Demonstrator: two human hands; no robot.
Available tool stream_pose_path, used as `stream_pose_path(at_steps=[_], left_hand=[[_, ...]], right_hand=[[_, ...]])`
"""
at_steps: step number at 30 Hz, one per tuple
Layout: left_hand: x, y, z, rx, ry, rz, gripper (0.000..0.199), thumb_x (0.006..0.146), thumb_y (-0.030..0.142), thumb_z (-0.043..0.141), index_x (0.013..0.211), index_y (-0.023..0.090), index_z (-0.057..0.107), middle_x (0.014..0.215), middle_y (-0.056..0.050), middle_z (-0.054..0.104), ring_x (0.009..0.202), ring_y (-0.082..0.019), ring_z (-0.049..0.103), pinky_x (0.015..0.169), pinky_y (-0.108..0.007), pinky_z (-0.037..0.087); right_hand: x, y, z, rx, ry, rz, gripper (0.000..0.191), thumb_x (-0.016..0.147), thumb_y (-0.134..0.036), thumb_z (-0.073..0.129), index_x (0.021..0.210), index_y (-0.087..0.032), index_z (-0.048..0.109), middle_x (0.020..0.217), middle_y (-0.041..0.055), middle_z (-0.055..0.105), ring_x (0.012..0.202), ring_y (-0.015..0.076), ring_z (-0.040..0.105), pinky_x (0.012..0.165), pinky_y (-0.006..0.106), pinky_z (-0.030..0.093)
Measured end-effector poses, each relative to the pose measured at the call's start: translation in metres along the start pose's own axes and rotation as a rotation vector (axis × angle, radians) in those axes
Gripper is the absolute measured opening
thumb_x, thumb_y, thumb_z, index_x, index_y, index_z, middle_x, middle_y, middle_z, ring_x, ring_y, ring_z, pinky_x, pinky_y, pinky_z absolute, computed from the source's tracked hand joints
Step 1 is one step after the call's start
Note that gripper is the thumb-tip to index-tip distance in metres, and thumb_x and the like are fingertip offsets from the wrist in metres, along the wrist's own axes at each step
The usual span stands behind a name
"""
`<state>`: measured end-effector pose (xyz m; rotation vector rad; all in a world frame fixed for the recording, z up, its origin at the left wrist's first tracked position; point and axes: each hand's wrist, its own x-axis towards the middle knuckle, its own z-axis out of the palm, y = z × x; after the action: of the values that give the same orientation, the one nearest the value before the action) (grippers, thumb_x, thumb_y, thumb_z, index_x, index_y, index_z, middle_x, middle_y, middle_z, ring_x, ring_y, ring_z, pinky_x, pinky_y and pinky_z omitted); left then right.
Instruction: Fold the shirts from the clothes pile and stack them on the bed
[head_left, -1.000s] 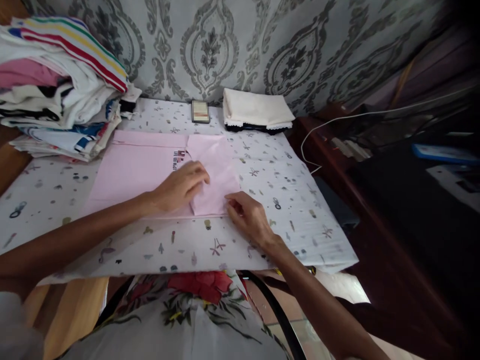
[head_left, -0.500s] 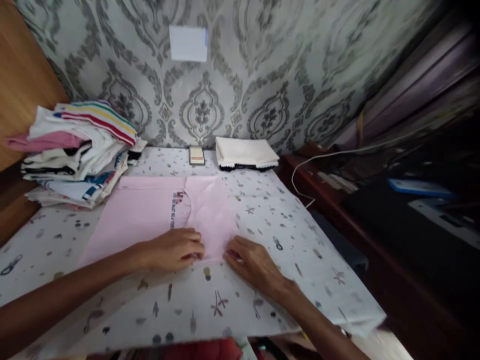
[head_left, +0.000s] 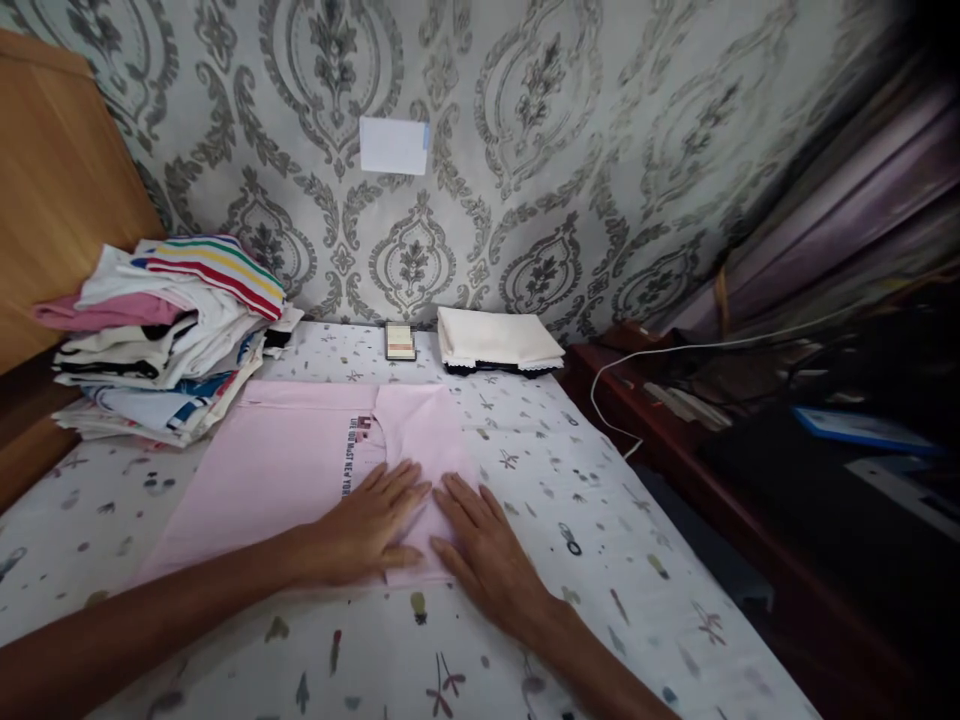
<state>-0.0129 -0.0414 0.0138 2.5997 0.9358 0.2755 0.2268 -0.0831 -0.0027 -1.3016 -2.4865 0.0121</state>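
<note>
Resting palm-down on the pink shirt [head_left: 277, 470], the left hand [head_left: 367, 530] and right hand [head_left: 487, 550] are spread open, grasping nothing. A clothes stack [head_left: 199, 325] stands just beside it.

Soft, cool, fairly dim light spreads over the wall [head_left: 465, 210] and cloth [head_left: 547, 620]; the desk [head_left: 795, 590] sinks into murky shadow, and the top right corner goes black. The left hand [head_left: 371, 530] is slightly blurred. Toward the right edge, the curtain [head_left: 847, 240] looks stretched and out of focus.
</note>
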Motion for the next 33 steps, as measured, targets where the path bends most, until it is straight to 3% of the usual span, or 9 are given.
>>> stream_pose_path(at_steps=[3,5,8,11,16,22,25,29,33], left_hand=[[0.034,-0.038,-0.029,-0.072,0.211,-0.129,0.054,0.100,0.046,0.041,0.146,0.018,0.044,0.149,-0.015,0.051,0.137,-0.026,0.048,0.115,-0.042,0.038],[0.065,-0.073,-0.049,-0.050,0.329,-0.328,0.039,0.096,0.033,0.049,0.131,0.016,0.055,0.130,-0.014,0.063,0.121,-0.026,0.057,0.103,-0.042,0.047],[0.105,-0.119,-0.065,-0.017,0.346,-0.458,0.026,0.089,0.026,0.054,0.111,0.016,0.064,0.108,-0.010,0.069,0.102,-0.024,0.063,0.092,-0.038,0.050],[0.122,-0.142,-0.063,-0.014,0.305,-0.452,0.015,0.082,0.026,0.060,0.093,0.019,0.067,0.093,-0.005,0.069,0.089,-0.022,0.063,0.082,-0.033,0.050],[0.128,-0.146,-0.057,-0.005,0.292,-0.448,0.006,0.077,0.020,0.059,0.080,0.020,0.064,0.090,-0.004,0.068,0.091,-0.022,0.061,0.077,-0.030,0.047],[0.133,-0.147,-0.062,-0.028,0.255,-0.521,0.009,0.082,0.025,0.056,0.086,0.020,0.063,0.081,-0.001,0.068,0.074,-0.017,0.062,0.065,-0.026,0.045],[0.129,-0.144,-0.063,0.035,0.254,-0.563,0.009,0.082,0.030,0.060,0.086,0.022,0.062,0.082,-0.002,0.069,0.079,-0.020,0.063,0.069,-0.028,0.046],[0.122,-0.130,-0.059,0.151,0.311,-0.519,0.024,0.088,0.030,0.055,0.109,0.019,0.061,0.111,-0.012,0.068,0.108,-0.029,0.060,0.091,-0.040,0.046],[0.121,-0.114,-0.046,0.221,0.273,-0.202,0.045,0.099,0.033,0.039,0.139,0.014,0.047,0.146,-0.018,0.050,0.137,-0.029,0.043,0.111,-0.048,0.033]], right_hand=[[0.024,0.004,-0.010,0.035,0.022,0.043,0.045,0.102,-0.030,0.039,0.141,-0.014,0.053,0.147,0.0180,0.053,0.140,0.0289,0.046,0.114,0.057,0.038],[0.045,0.003,-0.011,0.045,0.027,0.064,0.046,0.102,-0.032,0.039,0.141,-0.012,0.053,0.149,0.0198,0.050,0.142,0.0305,0.043,0.115,0.058,0.036],[0.070,-0.006,-0.004,0.051,-0.015,0.053,0.052,0.100,-0.036,0.044,0.146,-0.011,0.047,0.155,0.0211,0.041,0.147,0.0322,0.034,0.117,0.058,0.033],[0.076,-0.020,0.006,0.065,-0.080,-0.007,0.061,0.098,-0.041,0.051,0.151,-0.013,0.040,0.159,0.0202,0.035,0.150,0.0316,0.027,0.119,0.057,0.029],[0.069,-0.033,0.015,0.079,-0.122,-0.037,0.062,0.098,-0.048,0.050,0.149,-0.014,0.044,0.156,0.0222,0.038,0.149,0.0341,0.029,0.118,0.062,0.028],[0.070,-0.033,0.012,0.060,-0.105,-0.051,0.059,0.098,-0.048,0.050,0.146,-0.015,0.047,0.153,0.0217,0.043,0.147,0.0343,0.033,0.117,0.061,0.030],[0.070,-0.034,0.012,0.054,-0.093,-0.053,0.057,0.097,-0.048,0.051,0.143,-0.015,0.051,0.151,0.0222,0.046,0.145,0.0353,0.036,0.116,0.062,0.030],[0.067,-0.036,0.013,0.042,-0.053,-0.068,0.057,0.099,-0.048,0.049,0.143,-0.012,0.051,0.150,0.0223,0.047,0.144,0.0353,0.037,0.116,0.062,0.030],[0.063,-0.041,0.016,0.060,-0.055,-0.079,0.058,0.099,-0.047,0.048,0.144,-0.011,0.049,0.151,0.0215,0.047,0.145,0.0334,0.037,0.118,0.060,0.029]])
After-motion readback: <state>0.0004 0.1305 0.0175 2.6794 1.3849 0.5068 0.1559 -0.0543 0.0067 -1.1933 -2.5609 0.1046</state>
